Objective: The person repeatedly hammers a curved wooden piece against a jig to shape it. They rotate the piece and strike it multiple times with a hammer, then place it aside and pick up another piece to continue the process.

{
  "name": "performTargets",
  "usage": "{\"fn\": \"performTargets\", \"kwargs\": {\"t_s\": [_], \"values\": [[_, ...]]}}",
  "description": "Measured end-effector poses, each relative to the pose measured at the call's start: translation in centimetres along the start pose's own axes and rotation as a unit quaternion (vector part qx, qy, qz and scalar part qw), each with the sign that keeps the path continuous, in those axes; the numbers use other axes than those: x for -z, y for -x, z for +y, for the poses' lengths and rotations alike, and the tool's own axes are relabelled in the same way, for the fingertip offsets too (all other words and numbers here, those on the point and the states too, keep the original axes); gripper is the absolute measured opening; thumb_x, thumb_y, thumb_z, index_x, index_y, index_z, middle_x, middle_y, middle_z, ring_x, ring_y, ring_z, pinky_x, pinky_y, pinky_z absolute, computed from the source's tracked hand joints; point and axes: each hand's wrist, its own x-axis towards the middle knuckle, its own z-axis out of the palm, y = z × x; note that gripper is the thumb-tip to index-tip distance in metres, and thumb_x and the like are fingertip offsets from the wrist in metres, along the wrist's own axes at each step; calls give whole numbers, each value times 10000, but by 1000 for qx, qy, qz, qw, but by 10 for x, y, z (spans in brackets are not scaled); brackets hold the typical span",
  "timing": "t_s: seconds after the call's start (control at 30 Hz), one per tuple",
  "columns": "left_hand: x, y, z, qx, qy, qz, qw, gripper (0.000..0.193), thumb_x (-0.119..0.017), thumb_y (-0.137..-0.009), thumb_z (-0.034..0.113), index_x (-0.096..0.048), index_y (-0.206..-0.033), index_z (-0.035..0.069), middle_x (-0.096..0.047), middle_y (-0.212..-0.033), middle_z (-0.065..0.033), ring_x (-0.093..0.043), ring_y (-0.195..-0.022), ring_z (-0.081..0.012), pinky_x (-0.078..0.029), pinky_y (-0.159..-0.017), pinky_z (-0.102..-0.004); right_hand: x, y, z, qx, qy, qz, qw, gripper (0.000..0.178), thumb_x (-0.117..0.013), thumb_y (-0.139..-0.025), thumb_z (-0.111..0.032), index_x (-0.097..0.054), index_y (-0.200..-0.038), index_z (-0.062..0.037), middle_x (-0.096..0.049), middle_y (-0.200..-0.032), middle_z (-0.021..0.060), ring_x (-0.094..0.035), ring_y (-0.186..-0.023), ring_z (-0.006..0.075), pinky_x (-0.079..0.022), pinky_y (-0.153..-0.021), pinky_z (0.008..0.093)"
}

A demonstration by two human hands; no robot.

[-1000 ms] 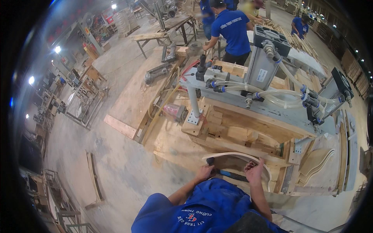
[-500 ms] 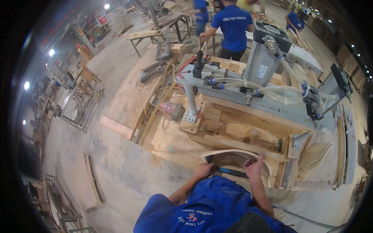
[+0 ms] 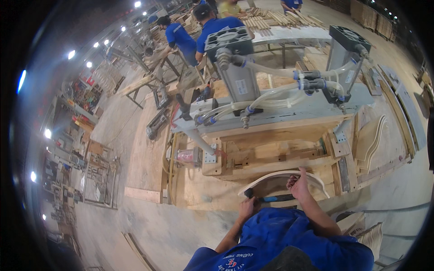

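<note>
A thin, pale curved wooden strip arches in front of me, close to the near side of the wooden press. My right hand is closed on its upper edge, right of the middle, with fingers curled against the inner side. Under the arch lies a mallet-like tool with a black head and a blue and black handle. My left hand is closed round it just by the head, at the strip's left end. The fingers' far side is hidden.
A grey pneumatic clamping press with two cylinders and clear hoses stands beyond my hands. Nail guns lie on the board at left. Curved wooden pieces lie at right; a further stack stands near my right elbow. Co-workers are behind the press.
The view has swung round, so the press appears farther left and more level. Both hands keep their holds on the strip and the mallet. The co-workers beyond appear in different places.
</note>
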Motion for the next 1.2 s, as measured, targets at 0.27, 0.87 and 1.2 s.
{"fn": "performTargets", "kwargs": {"t_s": [0.27, 0.87, 1.2], "values": [[1, 0, 9, 0, 17, -51, 999, 242, -716, -823, 296, -676, -1011, 149, -689, -880, -126, -685, -818, -313, -542, -687, -441, 0, -2, 0, 1, -11, -14, 1000, 605, -690, -801, -656, -539, -716, -77, -490, -641, 36, -536, -630, 184, -457, -595, 323], [-2, -2, 19, 34, -5, -55, 998, 243, -734, -833, 343, -677, -980, 157, -681, -852, -126, -683, -801, -333, -541, -690, -465, 3, -1, -1, -11, -25, -28, 999, 598, -714, -790, -643, -562, -733, -67, -513, -669, 50, -567, -632, 197, -490, -642, 349], [-4, -1, 22, 16, 11, -19, 1000, 244, -737, -833, 351, -656, -924, 139, -676, -835, -131, -676, -797, -334, -529, -687, -461, 4, -1, -2, -6, -25, -38, 999, 600, -725, -780, -645, -560, -733, -69, -504, -658, 48, -545, -605, 193, -482, -637, 347]]}}
